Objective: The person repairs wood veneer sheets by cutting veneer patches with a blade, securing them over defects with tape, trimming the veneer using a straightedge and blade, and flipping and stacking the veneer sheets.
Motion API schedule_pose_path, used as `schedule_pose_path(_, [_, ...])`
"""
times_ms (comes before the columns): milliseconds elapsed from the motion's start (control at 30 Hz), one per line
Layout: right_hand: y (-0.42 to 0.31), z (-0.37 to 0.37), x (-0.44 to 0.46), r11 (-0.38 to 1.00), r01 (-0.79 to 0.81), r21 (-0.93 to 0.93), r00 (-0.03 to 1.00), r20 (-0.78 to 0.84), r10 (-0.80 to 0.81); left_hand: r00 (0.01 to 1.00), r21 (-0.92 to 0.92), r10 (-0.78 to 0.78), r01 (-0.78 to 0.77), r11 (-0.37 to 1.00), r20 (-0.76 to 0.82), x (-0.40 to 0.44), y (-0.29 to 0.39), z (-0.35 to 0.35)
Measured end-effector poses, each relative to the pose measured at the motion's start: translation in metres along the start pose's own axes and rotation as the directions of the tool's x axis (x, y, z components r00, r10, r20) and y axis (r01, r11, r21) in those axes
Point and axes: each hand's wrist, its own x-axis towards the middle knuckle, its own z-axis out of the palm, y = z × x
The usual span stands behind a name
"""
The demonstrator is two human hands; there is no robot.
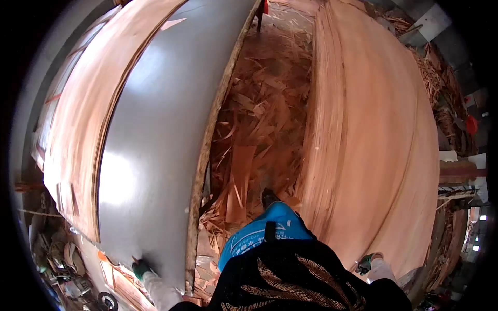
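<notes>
My left hand [141, 268], in a dark green glove, is at the near end of a long smooth grey table top [155, 150]. One finger points forward over the surface, and nothing shows in the hand. My right hand [366, 264], also gloved, is at the near end of a tall stack of thin wood veneer sheets [373, 145]. Its fingers look bent at the end of the upper veneer; the fingertips are partly hidden. A faint curved edge runs along the top of this stack.
Another veneer stack [85, 124] lies along the left side of the grey top. Veneer scraps [259, 109] cover the floor between table and right stack. A small veneer piece [173, 24] rests on the far grey surface. More scraps [441, 98] are heaped at right.
</notes>
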Motion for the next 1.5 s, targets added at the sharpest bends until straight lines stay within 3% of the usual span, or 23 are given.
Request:
schedule_pose_path(67, [-0.025, -0.060, -0.049, 0.949, 0.175, -0.263, 0.984, 0.034, -0.173, 0.985, 0.032, -0.166, 0.164, 0.986, 0.058, -0.033, 0.008, -0.001])
schedule_pose_path(133, [-0.020, -0.134, -0.008, 0.787, 0.580, -0.210, 0.814, 0.176, -0.554, 0.960, 0.022, -0.256, 0.255, 0.967, 0.112, -0.066, 0.018, 0.002])
schedule_pose_path(200, [-0.078, -0.220, -0.037, 0.716, 0.549, 0.430, 0.787, 0.022, -0.617, 0.937, 0.012, -0.315, 0.317, 0.948, 0.152, -0.096, 0.034, 0.004])
schedule_pose_path(300, [-0.214, -0.336, -0.118, 0.489, 0.688, 0.536, 0.715, -0.388, -0.581, 0.911, 0.020, -0.371, 0.374, 0.927, 0.180, -0.127, 0.051, 0.000])
schedule_pose_path(333, [-0.271, -0.367, -0.155, 0.731, 0.678, 0.076, 0.633, -0.567, -0.527, 0.903, 0.020, -0.386, 0.389, 0.921, 0.191, -0.133, 0.059, -0.001])
schedule_pose_path(367, [-0.302, -0.398, -0.160, 0.608, 0.692, -0.388, 0.256, -0.656, -0.710, 0.897, 0.014, -0.399, 0.404, 0.915, 0.192, -0.138, 0.066, -0.003])
schedule_pose_path(400, [-0.332, -0.423, -0.167, 0.401, 0.480, -0.780, -0.153, -0.525, -0.837, 0.891, 0.002, -0.411, 0.419, 0.908, 0.194, -0.139, 0.074, -0.004])
schedule_pose_path(467, [-0.396, -0.446, -0.208, 0.334, 0.565, -0.754, -0.149, -0.492, -0.858, 0.874, -0.023, -0.442, 0.456, 0.890, 0.203, -0.138, 0.081, 0.004])
schedule_pose_path(633, [-0.499, -0.453, -0.275, 0.508, 0.860, -0.035, 0.466, -0.349, -0.813, 0.825, -0.079, -0.512, 0.542, 0.837, 0.239, -0.144, 0.106, 0.018])
schedule_pose_path(667, [-0.512, -0.463, -0.263, 0.439, 0.895, -0.083, 0.416, -0.203, -0.886, 0.819, -0.091, -0.520, 0.552, 0.829, 0.242, -0.144, 0.113, 0.017])
schedule_pose_path(700, [-0.535, -0.455, -0.285, 0.601, 0.767, -0.225, 0.560, -0.222, -0.798, 0.815, -0.095, -0.530, 0.562, 0.822, 0.236, -0.143, 0.117, 0.012])
schedule_pose_path(900, [-0.688, -0.486, -0.362, 0.303, 0.467, -0.831, 0.548, 0.003, -0.836, 0.834, -0.212, -0.522, 0.551, 0.807, 0.182, -0.123, 0.170, -0.043])
schedule_pose_path(933, [-0.720, -0.506, -0.356, 0.174, 0.593, -0.786, 0.352, 0.059, -0.934, 0.837, -0.234, -0.521, 0.547, 0.804, 0.165, -0.117, 0.180, -0.054])
schedule_pose_path(1033, [-0.815, -0.550, -0.411, 0.385, 0.923, 0.022, 0.386, -0.057, -0.921, 0.836, -0.307, -0.534, 0.545, 0.780, 0.126, -0.111, 0.209, -0.093])
schedule_pose_path(1100, [-0.902, -0.591, -0.436, 0.197, 0.939, -0.281, 0.225, 0.071, -0.972, 0.824, -0.347, -0.559, 0.554, 0.757, 0.097, -0.116, 0.230, -0.121])
schedule_pose_path(1133, [-0.964, -0.623, -0.427, 0.258, 0.885, 0.387, 0.175, 0.236, -0.956, 0.815, -0.372, -0.572, 0.561, 0.740, 0.090, -0.123, 0.241, -0.135])
schedule_pose_path(1167, [-1.010, -0.632, -0.443, -0.240, 0.900, -0.365, -0.120, 0.323, -0.939, 0.801, -0.390, -0.593, 0.573, 0.721, 0.083, -0.128, 0.252, -0.146])
schedule_pose_path(1200, [-1.044, -0.627, -0.480, -0.479, 0.183, -0.858, -0.403, 0.379, -0.833, 0.789, -0.405, -0.608, 0.584, 0.704, 0.082, -0.140, 0.266, -0.158])
schedule_pose_path(1233, [-1.068, -0.623, -0.513, -0.273, 0.332, -0.903, -0.282, 0.182, -0.942, 0.770, -0.415, -0.633, 0.603, 0.681, 0.079, -0.153, 0.280, -0.170])
schedule_pose_path(1267, [-1.121, -0.634, -0.512, -0.350, 0.273, -0.896, -0.373, 0.236, -0.897, 0.753, -0.433, -0.652, 0.618, 0.656, 0.088, -0.164, 0.298, -0.176])
schedule_pose_path(1333, [-1.189, -0.631, -0.551, -0.257, 0.192, -0.947, -0.265, 0.202, -0.943, 0.716, -0.458, -0.691, 0.650, 0.607, 0.101, -0.185, 0.328, -0.188])
schedule_pose_path(1367, [-1.219, -0.640, -0.550, -0.292, 0.256, -0.922, -0.378, 0.182, -0.908, 0.699, -0.466, -0.705, 0.665, 0.583, 0.115, -0.195, 0.346, -0.188])
schedule_pose_path(1500, [-1.275, -0.666, -0.581, -0.192, 0.119, -0.974, -0.249, 0.158, -0.956, 0.629, -0.500, -0.753, 0.723, 0.476, 0.193, -0.217, 0.421, -0.175])
